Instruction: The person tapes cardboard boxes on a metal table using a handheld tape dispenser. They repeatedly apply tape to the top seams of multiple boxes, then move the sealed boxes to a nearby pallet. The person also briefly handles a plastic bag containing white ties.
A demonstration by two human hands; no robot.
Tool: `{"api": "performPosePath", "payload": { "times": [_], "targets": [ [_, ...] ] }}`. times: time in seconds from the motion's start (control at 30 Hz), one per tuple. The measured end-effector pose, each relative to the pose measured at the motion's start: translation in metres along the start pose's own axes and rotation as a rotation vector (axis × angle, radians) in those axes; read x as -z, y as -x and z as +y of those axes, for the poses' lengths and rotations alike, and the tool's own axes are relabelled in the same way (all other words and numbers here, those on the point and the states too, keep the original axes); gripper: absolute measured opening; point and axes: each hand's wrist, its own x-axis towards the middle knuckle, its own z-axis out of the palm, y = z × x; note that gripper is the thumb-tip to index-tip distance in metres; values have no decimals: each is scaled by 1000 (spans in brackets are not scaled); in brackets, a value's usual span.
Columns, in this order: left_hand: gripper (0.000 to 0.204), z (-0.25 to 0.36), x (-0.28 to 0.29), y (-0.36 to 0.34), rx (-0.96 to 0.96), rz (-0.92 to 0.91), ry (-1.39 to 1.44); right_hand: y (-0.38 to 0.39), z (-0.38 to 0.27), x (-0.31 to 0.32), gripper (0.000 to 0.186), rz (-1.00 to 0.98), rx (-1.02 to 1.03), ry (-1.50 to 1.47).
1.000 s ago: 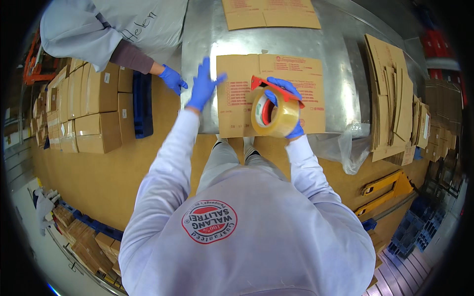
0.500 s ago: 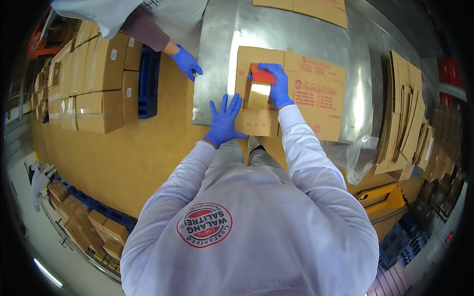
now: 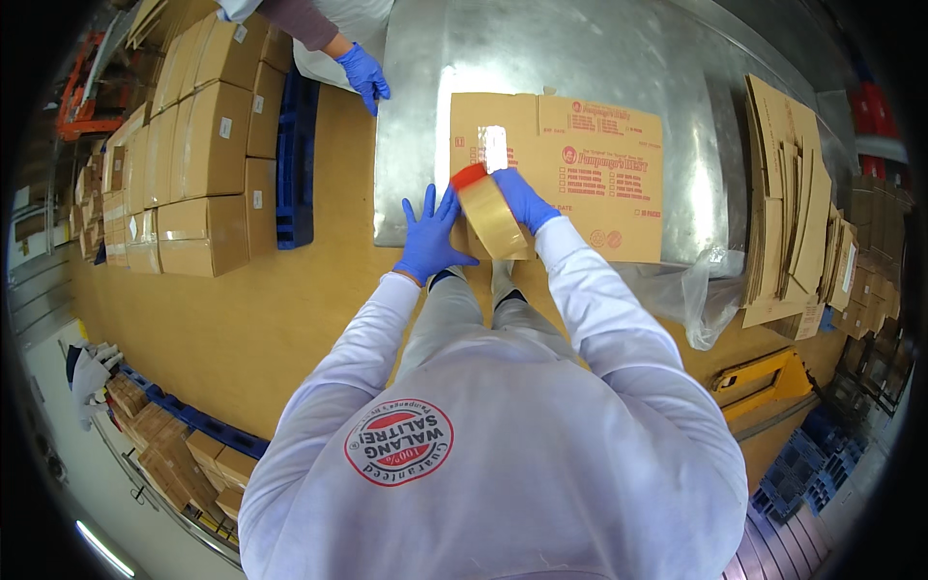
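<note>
A flat brown carton (image 3: 609, 227) with red print lies on the metal table (image 3: 416, 116). My right hand (image 3: 523, 200), in a blue glove, is closed on a tape dispenser (image 3: 471, 175) with a red top and a wide roll of tan tape, at the carton's near left part. Beyond the dispenser, a shiny strip of tape (image 3: 492, 145) lies on the cardboard. My left hand (image 3: 425, 237), gloved in blue too, has its fingers spread at the carton's left edge and holds nothing. Its fingertips are close to the dispenser.
Across to the left, a co-worker's gloved hand (image 3: 363, 75) is at the table's edge. Stacked cartons (image 3: 203, 232) stand beside a blue pallet (image 3: 297, 164). Flattened cardboard (image 3: 788, 193) leans at the right, near clear plastic (image 3: 701, 300) and a yellow pallet jack (image 3: 764, 382).
My right hand has drawn the dispenser toward me and slightly left, baring the tape strip behind it. The dispenser is now tilted. My left hand stays spread in about the same place.
</note>
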Motion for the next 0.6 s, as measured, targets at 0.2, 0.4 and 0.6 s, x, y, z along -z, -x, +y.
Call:
{"api": "performPosePath", "payload": {
  "times": [0.2,0.4,0.6],
  "targets": [
    [141,6,9,0,21,-14,-75,86,-52,2,28,56,350,76],
    [139,105,-12,-42,-265,191,15,172,-18,55,22,331,364,-677],
    [101,146,-78,-44,-480,164,-381,254,-63,95,41,483,798,-694]
  ]
}}
